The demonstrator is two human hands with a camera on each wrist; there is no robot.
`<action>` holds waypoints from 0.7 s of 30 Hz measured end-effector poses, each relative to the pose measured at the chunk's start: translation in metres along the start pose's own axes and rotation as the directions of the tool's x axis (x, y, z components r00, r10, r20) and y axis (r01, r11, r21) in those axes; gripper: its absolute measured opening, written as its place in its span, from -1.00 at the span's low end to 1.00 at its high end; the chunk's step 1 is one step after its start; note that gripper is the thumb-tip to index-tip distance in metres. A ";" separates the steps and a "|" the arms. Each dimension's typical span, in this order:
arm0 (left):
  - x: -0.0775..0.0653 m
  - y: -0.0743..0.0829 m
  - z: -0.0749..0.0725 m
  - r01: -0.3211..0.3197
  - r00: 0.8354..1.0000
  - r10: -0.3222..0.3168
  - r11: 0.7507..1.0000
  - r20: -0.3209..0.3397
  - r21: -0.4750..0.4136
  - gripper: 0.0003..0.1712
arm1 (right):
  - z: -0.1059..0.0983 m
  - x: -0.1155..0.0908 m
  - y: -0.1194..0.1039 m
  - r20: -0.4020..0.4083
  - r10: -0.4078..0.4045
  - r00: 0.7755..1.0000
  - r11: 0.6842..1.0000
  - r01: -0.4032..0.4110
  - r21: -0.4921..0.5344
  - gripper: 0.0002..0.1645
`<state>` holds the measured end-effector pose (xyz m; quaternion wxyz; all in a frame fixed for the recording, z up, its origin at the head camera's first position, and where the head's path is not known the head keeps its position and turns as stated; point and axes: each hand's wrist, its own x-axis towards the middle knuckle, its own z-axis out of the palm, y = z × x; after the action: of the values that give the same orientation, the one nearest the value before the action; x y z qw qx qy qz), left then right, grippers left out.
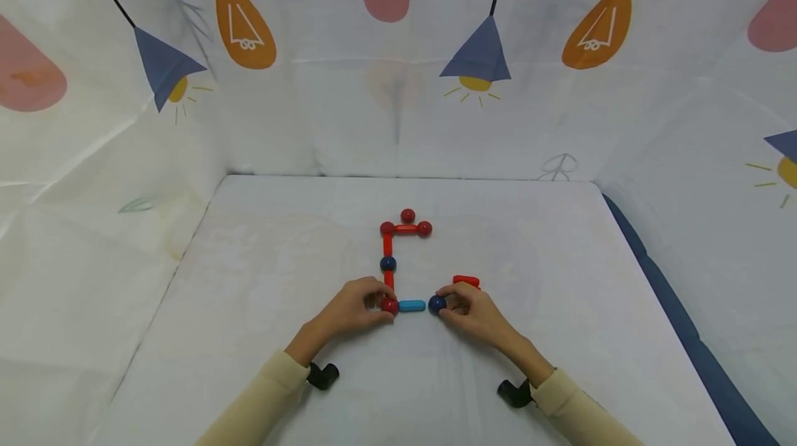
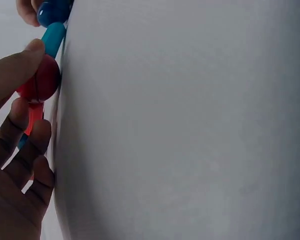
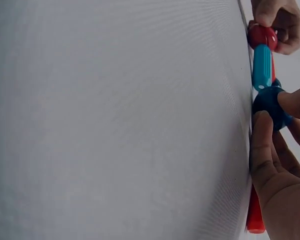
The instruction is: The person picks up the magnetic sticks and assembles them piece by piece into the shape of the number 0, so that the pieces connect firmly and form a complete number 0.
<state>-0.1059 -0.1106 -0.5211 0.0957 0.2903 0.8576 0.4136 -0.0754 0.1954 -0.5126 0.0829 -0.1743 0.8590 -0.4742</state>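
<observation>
My left hand (image 1: 356,306) pinches a red ball (image 1: 389,305) at the near corner of a chain of balls and rods. A light blue rod (image 1: 411,305) extends to the right from that ball. At its far end my right hand (image 1: 476,311) grips a dark blue ball (image 1: 437,304) between thumb and fingers; a narrow gap shows in the head view. From the held red ball a red rod (image 1: 389,280) runs away to another dark blue ball (image 1: 388,263), then a second red rod (image 1: 387,245) to a far red ball (image 1: 387,228).
At the far end, a red rod (image 1: 406,229) joins the corner to a red ball (image 1: 425,228). One loose red ball (image 1: 407,215) lies just beyond it. Beside my right hand is a red rod (image 1: 465,281). A printed cloth (image 1: 349,114) walls the white table (image 1: 529,238).
</observation>
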 end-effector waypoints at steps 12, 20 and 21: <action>-0.002 0.000 -0.004 0.046 0.998 -0.047 0.999 -0.046 -0.020 -0.61 | -0.001 0.000 -0.001 0.022 -0.007 1.000 1.000 0.006 0.020 -0.64; -0.003 -0.006 -0.005 0.060 0.997 -0.063 0.997 -0.054 -0.056 -0.60 | 0.002 0.004 0.001 0.028 -0.043 0.999 0.999 0.043 -0.005 -0.63; -0.003 -0.006 -0.005 0.060 0.997 -0.063 0.996 -0.052 -0.059 -0.60 | 0.003 0.004 0.001 0.031 -0.042 0.999 0.999 0.042 -0.008 -0.62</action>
<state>-0.1076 -0.1189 -0.5228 0.0934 0.2495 0.8562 0.4426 -0.0788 0.1920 -0.5148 0.0855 -0.2000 0.8557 -0.4695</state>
